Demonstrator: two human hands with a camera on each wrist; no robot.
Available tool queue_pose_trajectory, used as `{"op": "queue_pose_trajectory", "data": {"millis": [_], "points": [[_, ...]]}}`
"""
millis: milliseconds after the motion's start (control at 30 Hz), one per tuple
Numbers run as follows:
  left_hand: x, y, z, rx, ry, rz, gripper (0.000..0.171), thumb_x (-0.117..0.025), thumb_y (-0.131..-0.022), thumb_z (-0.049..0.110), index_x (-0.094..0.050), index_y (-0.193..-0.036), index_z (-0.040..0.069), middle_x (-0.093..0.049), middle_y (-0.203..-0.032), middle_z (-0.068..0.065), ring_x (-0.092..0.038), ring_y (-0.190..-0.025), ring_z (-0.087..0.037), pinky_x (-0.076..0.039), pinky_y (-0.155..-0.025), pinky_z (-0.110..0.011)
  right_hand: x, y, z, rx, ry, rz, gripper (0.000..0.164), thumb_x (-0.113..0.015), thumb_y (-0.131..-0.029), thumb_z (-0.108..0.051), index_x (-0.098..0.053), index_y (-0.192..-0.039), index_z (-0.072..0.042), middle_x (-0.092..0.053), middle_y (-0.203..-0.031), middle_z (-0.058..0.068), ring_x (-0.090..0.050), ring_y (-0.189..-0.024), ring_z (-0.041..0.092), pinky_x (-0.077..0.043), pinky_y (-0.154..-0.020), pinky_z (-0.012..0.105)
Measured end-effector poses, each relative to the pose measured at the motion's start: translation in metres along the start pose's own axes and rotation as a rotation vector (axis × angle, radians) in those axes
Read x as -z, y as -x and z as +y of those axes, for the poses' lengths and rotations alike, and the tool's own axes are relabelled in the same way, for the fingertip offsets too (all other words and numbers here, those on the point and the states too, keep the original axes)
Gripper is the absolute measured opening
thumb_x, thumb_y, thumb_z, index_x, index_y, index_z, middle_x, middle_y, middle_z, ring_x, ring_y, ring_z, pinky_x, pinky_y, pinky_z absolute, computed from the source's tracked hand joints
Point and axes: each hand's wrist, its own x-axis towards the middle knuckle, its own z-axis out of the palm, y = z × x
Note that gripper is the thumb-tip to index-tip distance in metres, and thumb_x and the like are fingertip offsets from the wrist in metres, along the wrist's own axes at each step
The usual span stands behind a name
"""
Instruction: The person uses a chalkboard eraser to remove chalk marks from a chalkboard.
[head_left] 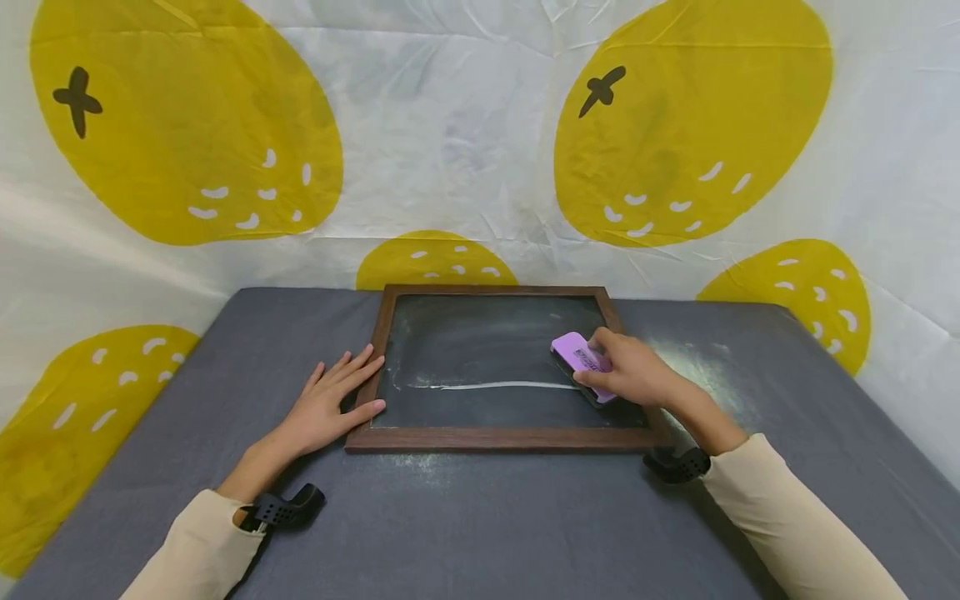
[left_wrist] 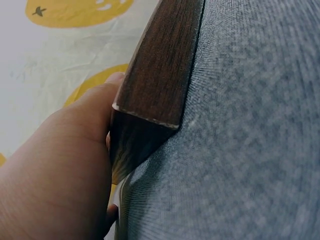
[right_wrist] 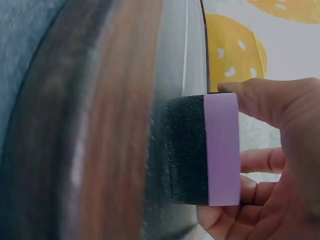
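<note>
A chalkboard [head_left: 480,342] in a brown wooden frame [head_left: 502,438] lies on the table, with one white chalk line [head_left: 502,385] running across its lower half. My right hand [head_left: 633,367] grips a chalkboard eraser [head_left: 576,353] between thumb and fingers, over the right end of that line. The eraser has a purple back and, in the right wrist view, a dark felt pad [right_wrist: 189,150] facing the board. My left hand [head_left: 330,400] rests with spread, straight fingers on the left side of the frame. In the left wrist view the hand [left_wrist: 65,165] lies along the frame's corner [left_wrist: 150,120].
A grey cloth [head_left: 487,525] covers the table. Pale chalk dust [head_left: 693,371] marks it right of the board and below the frame. Behind stands a white curtain [head_left: 450,125] printed with yellow fruit. Each wrist wears a black band [head_left: 288,507].
</note>
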Motion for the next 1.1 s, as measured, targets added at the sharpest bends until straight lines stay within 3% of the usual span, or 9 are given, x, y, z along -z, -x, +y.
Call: {"op": "queue_pose_trajectory", "data": {"millis": [467,767,1100], "points": [[0.0,0.001,0.001,-0.004,-0.011,0.003,0.07,-0.058,-0.093,0.048,-0.034,-0.151,0.016,-0.022,-0.157,-0.008,-0.017,-0.142,-0.038,-0.004,-0.108,-0.063,-0.011,-0.002,-0.018,-0.099,0.0,0.032,0.047,-0.073,-0.083,-0.039,-0.053,-0.103,-0.002,-0.052,-0.071,0.003,-0.05,-0.064,0.018,-0.037,-0.054,0.031],[0.001,0.001,0.002,-0.009,0.008,0.003,0.07,-0.058,-0.093,0.047,-0.034,-0.151,0.015,-0.022,-0.157,-0.009,-0.017,-0.142,-0.038,-0.003,-0.108,-0.063,-0.02,-0.008,-0.031,-0.119,0.058,0.074,0.05,-0.072,-0.082,-0.042,-0.053,-0.104,-0.001,-0.056,-0.073,0.005,-0.054,-0.062,0.02,-0.038,-0.048,0.033],[-0.001,0.002,-0.002,-0.017,0.022,0.008,0.071,-0.059,-0.092,0.046,-0.034,-0.151,0.014,-0.022,-0.157,-0.009,-0.017,-0.142,-0.038,-0.003,-0.108,-0.063,-0.031,-0.015,-0.044,-0.135,0.013,0.054,0.052,-0.071,-0.082,-0.045,-0.052,-0.105,-0.002,-0.055,-0.074,0.005,-0.054,-0.061,0.019,-0.039,-0.048,0.032]]}}
